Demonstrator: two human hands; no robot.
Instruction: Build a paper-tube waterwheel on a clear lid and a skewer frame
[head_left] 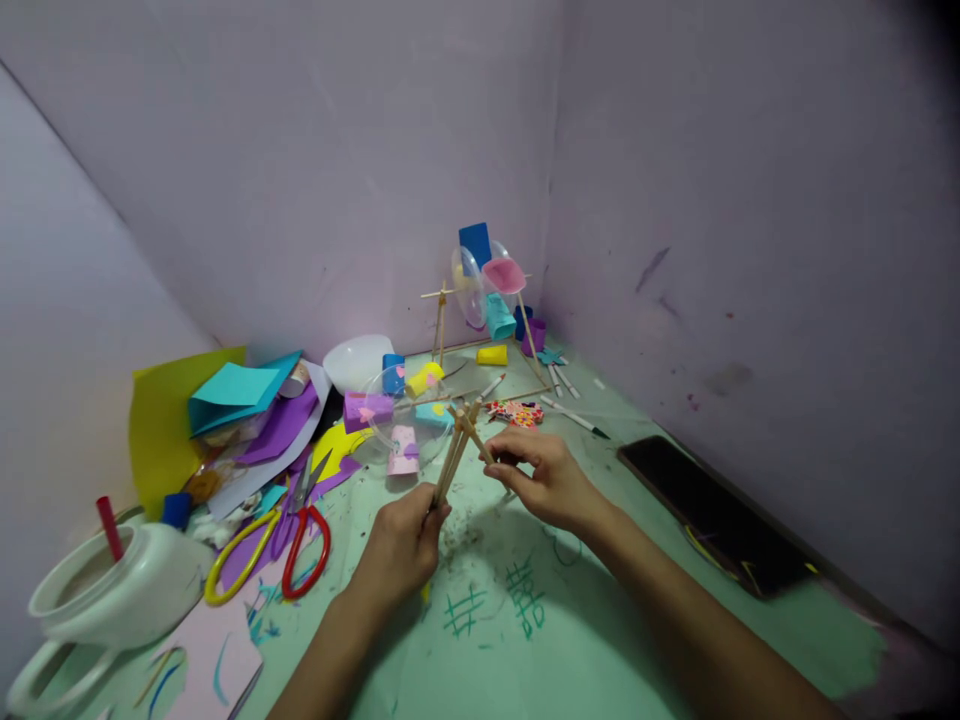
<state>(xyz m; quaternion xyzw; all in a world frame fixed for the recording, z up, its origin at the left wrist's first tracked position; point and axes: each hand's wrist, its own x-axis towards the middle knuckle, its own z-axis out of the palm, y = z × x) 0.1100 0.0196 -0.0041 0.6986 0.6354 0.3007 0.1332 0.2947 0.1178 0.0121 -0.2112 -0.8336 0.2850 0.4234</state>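
My left hand [409,535] is wrapped round a bundle of thin wooden sticks [452,462], which leans up and to the right. Brown binding joins the sticks near their top ends. My right hand [541,475] pinches one stick [478,444] that angles down from that joint. Just behind the bundle lies a clear disc with paper cups round it, among them a purple cup [367,411] and a pink cup [403,452]. A stick frame [440,325] farther back carries a wheel of clear discs [469,287] with coloured cups.
Scissors [306,545] with red and yellow handles lie at the left, near coloured paper [244,395] and a white pot [127,590]. A dark phone [712,515] rests at the right by the wall. Markers [574,417] and a white bowl [360,363] are farther back.
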